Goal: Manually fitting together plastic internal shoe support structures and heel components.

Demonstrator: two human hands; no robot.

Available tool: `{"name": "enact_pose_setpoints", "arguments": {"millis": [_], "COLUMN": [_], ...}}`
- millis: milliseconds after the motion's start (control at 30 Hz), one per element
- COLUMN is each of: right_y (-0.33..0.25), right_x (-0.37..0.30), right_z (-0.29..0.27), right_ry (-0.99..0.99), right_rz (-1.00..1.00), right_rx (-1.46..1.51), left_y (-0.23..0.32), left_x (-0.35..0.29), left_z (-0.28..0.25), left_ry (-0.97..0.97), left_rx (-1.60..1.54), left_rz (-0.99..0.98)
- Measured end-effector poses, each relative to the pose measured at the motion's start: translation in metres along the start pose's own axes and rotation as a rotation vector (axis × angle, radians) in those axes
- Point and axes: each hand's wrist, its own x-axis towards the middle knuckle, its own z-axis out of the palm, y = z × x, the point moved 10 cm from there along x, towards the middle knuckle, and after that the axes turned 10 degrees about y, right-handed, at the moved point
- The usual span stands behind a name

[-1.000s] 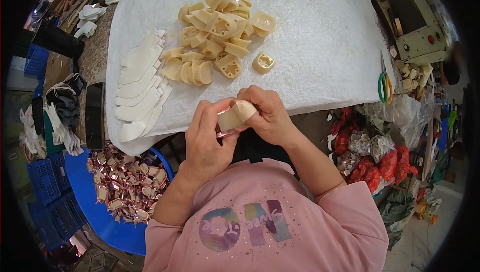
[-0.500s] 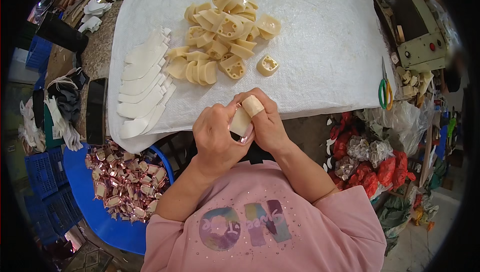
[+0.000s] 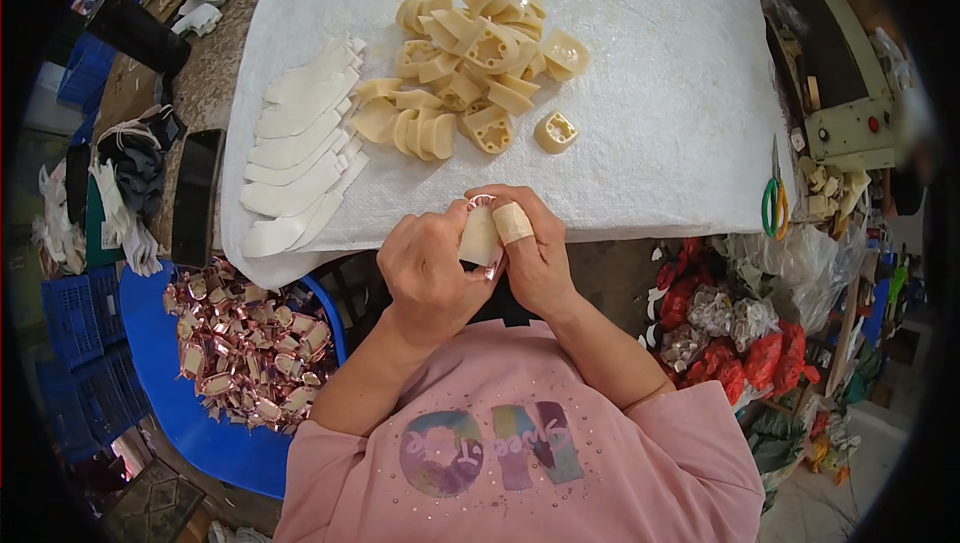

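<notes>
Close to the table's front edge, both my hands hold a small cream shoe heel (image 3: 479, 236) with shiny pink edging. My left hand (image 3: 422, 268) has its fingers curled round one side. My right hand (image 3: 536, 268) grips the other side, its thumb wrapped in tan tape. A scalloped pink rim shows at the heel's top; its underside is hidden by my fingers. Beyond my hands lies a pile of bare cream heels (image 3: 490, 48) with holes in their ends. One single heel (image 3: 556, 132) stands apart, nearer to me. White curved cut pieces (image 3: 300, 148) overlap at the left.
A white woven sheet (image 3: 660, 93) covers the table. Left of my lap, a blue tub (image 3: 190, 443) holds many pink-edged heels (image 3: 260, 343). Scissors (image 3: 775, 205) lie at the table's right edge; a dark phone (image 3: 198, 198) is at the left. Red bags (image 3: 765, 358) crowd the lower right.
The view has shifted slightly, so the table items sit farther right. My right thumb has moved down along the heel, and the scalloped pink rim at its top now shows more.
</notes>
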Motion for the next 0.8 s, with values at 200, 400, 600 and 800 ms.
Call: {"name": "enact_pose_setpoints", "arguments": {"millis": [200, 400, 600, 800], "right_y": [0.004, -0.143, -0.224, -0.208], "right_x": [0.01, -0.003, -0.036, -0.053], "right_z": [-0.006, 0.015, 0.058, 0.086], "right_ry": [-0.044, -0.292, -0.055, -0.287], "right_rz": [0.071, -0.525, -0.465, -0.847], "right_rx": [0.14, -0.055, -0.108, 0.17], "left_y": [-0.021, -0.062, -0.105, -0.147], "left_x": [-0.002, -0.012, -0.025, -0.054], "left_z": [-0.012, -0.039, -0.099, -0.182], "left_ry": [0.055, 0.043, 0.159, 0.263], "left_rx": [-0.064, 0.057, 0.273, 0.621], "left_rz": [-0.061, -0.238, -0.344, -0.443]}}
